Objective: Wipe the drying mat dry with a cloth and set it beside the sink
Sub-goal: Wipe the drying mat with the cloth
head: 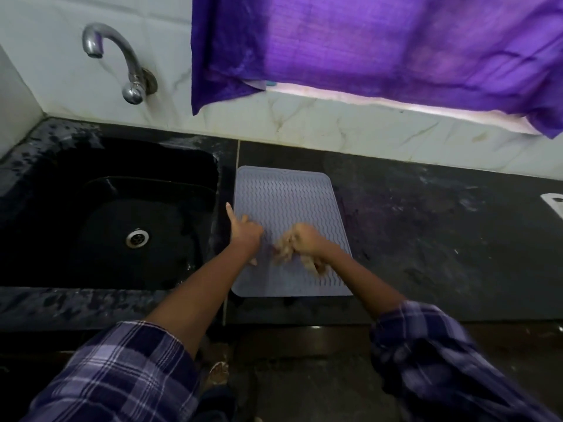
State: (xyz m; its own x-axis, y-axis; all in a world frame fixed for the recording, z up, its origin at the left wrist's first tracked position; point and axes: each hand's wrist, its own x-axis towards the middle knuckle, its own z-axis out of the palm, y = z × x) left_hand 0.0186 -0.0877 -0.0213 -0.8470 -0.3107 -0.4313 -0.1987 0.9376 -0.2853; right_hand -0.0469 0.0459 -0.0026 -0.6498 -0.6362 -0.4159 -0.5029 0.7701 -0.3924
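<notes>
Plaid sleeves (122,373) were seen nearest the camera, rolled above bare forearms. At the left, a black sink (61,166) with a steel drain (137,238) was set under a chrome tap (122,60). Just beside it, the grey ridged drying mat (289,196) was laid flat on the dark counter (441,239). The left hand (245,236) was pressed on the mat's left edge, fingers spread, nothing gripped. The right hand (307,239) was closed around a blurred beige cloth (286,249) on the mat. A purple curtain (380,44) was hung above.
</notes>
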